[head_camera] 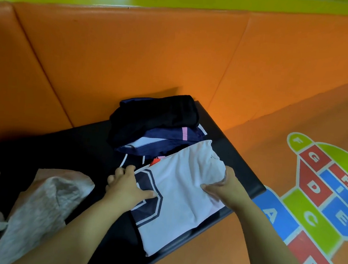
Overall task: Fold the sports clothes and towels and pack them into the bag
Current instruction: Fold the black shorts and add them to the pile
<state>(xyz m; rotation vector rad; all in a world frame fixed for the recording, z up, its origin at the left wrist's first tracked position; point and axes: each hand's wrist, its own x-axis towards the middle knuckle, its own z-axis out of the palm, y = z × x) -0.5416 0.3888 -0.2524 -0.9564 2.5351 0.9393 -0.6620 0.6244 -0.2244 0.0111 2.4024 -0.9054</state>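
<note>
A white jersey [180, 196] with a dark printed number lies folded on the black bench [236, 159]. My left hand [125, 185] presses flat on its left side, over the number. My right hand [225, 186] grips a fold of the jersey's right edge. Behind the jersey sits a pile of dark clothes: a black garment [158, 113] on top of a navy one [168, 141] with white and pink trim. A pale fluffy towel [41, 202] lies crumpled at the left of the bench. No bag is in view.
The bench stands against an orange padded wall [134, 53] with a yellow-green band above. The orange floor at the right carries a coloured hopscotch mat [321, 199] with letters. The bench's right edge runs close under the jersey.
</note>
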